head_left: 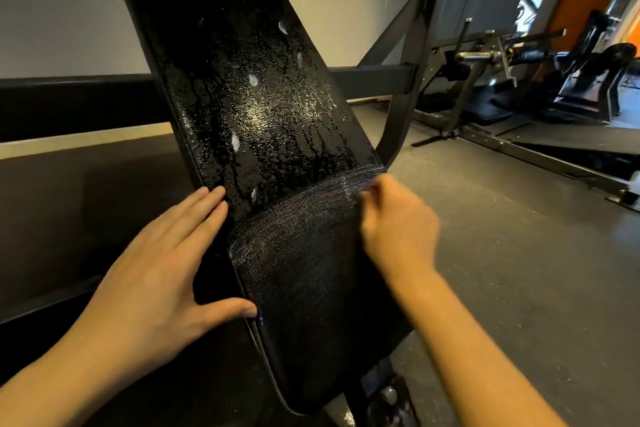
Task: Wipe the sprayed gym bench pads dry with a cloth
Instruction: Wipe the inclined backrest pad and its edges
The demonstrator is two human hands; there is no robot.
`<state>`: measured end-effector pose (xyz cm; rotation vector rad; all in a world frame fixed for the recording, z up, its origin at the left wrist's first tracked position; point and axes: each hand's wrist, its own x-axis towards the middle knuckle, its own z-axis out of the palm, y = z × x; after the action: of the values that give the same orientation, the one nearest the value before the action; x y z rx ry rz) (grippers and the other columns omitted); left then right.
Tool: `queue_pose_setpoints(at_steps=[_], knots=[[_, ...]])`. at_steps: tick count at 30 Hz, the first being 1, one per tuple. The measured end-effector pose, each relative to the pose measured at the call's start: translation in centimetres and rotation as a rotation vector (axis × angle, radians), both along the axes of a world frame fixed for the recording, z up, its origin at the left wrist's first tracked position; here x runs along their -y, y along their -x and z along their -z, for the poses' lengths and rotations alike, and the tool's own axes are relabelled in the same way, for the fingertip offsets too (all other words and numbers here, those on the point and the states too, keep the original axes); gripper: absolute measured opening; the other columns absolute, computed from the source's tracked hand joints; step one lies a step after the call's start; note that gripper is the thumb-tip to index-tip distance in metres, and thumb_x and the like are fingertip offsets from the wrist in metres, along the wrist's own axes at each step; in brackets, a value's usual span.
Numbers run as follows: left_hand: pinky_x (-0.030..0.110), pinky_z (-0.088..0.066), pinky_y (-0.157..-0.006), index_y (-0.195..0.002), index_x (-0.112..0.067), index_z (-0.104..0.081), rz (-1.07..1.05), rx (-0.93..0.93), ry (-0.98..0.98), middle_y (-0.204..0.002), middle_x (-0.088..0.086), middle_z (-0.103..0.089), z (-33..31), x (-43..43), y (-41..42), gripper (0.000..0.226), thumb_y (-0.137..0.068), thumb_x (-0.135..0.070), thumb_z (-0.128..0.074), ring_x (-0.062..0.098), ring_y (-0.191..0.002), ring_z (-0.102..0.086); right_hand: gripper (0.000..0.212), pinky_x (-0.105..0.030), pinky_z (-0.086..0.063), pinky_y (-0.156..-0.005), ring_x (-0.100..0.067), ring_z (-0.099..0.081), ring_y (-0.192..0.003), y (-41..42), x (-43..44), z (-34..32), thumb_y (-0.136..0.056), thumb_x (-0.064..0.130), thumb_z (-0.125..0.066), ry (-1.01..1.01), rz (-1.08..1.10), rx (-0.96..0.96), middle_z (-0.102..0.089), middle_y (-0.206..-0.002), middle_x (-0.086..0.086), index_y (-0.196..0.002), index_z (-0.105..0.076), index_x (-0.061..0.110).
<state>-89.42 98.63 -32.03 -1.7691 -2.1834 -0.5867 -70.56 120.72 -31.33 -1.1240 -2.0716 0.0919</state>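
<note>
A black gym bench pad [249, 80] slopes up and away from me, its upper part covered in spray droplets and runs. A dark cloth [304, 253] lies spread over the pad's lower part. My left hand [156, 253] rests flat against the pad's left edge with straight fingers, its thumb touching the cloth's left border. My right hand [398, 222], blurred by motion, has curled fingers that pinch the cloth at its upper right corner, on the pad's right edge.
The bench's dark steel frame [398, 76] rises behind the pad on the right. More gym machines [554, 80] stand at the far right on the grey rubber floor [502, 253]. A pale wall with a black band [69, 104] runs behind on the left.
</note>
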Motion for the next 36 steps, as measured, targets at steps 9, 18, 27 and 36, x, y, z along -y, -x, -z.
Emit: queue_pose_setpoints(at_steps=[9, 18, 27, 36], knots=[[0.054, -0.033, -0.118, -0.159, -0.015, -0.031, -0.01, -0.007, 0.012, -0.169, -0.007, -0.02, -0.1, -0.1, 0.0, 0.123, -0.069, -0.099, -0.04, 0.013, -0.157, -0.016, 0.02, -0.038, -0.051, -0.063, -0.032, -0.068, -0.084, 1.1, 1.0, 0.6, -0.101, 0.04, -0.05, -0.103, -0.104, 0.043, -0.07, -0.092, -0.003, -0.103, -0.059, 0.023], [0.043, -0.026, -0.124, -0.16, -0.017, -0.029, -0.017, 0.02, 0.026, -0.169, -0.008, -0.018, -0.4, 0.1, -0.4, 0.124, -0.067, -0.099, -0.037, 0.009, -0.157, -0.01, 0.016, -0.039, -0.046, -0.066, -0.034, -0.067, -0.084, 2.6, 3.7, -0.3, -0.1, 0.036, -0.053, 0.002, -0.059, -0.052, -0.071, -0.094, -0.005, -0.101, -0.059, 0.021], [0.035, -0.011, -0.125, -0.161, -0.022, -0.021, -0.009, 0.014, 0.037, -0.171, -0.01, -0.009, -0.3, 0.2, -0.4, 0.124, -0.067, -0.101, -0.032, 0.005, -0.157, -0.001, 0.019, -0.035, -0.039, -0.064, -0.036, -0.066, -0.09, 0.3, -4.9, -1.9, -0.102, 0.037, -0.049, 0.028, 0.11, 0.166, -0.071, -0.099, -0.011, -0.105, -0.058, 0.02], [0.031, -0.007, -0.123, -0.16, -0.017, -0.028, -0.007, -0.004, 0.067, -0.17, -0.005, -0.017, -0.4, 0.1, 0.0, 0.123, -0.069, -0.099, -0.035, 0.008, -0.157, -0.005, 0.023, -0.04, -0.052, -0.056, -0.03, -0.067, -0.074, 5.8, 9.4, -1.0, -0.098, 0.038, -0.043, -0.167, -0.415, 0.1, -0.067, -0.086, -0.002, -0.099, -0.059, 0.021]])
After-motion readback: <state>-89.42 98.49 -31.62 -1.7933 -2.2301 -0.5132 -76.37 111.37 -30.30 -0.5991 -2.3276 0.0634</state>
